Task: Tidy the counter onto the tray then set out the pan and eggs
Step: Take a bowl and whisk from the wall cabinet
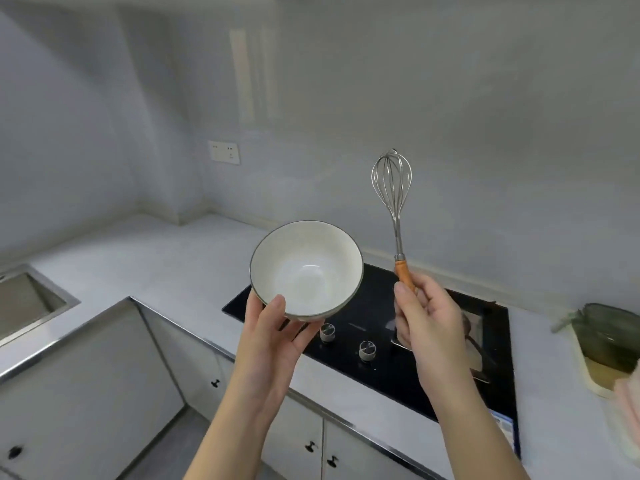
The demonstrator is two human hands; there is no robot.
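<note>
Above the black cooktop [374, 344], the left hand [273, 337] cups an empty white bowl [306, 270] from beneath, thumb on its rim, while the right hand [427, 317] grips a whisk [393, 188] upright by its wooden handle. The tray [588, 372] lies well right of both hands on the bench [138, 258]; carrying both level and setting the bowl down first would likely serve best.

White bowl [306, 271], black cooktop [377, 341]

bowls: one [306, 271]
whisks: one [393, 199]
hob knobs: two [327, 332] [367, 349]
hands: two [273, 341] [429, 327]
wall sockets: one [223, 152]
</note>
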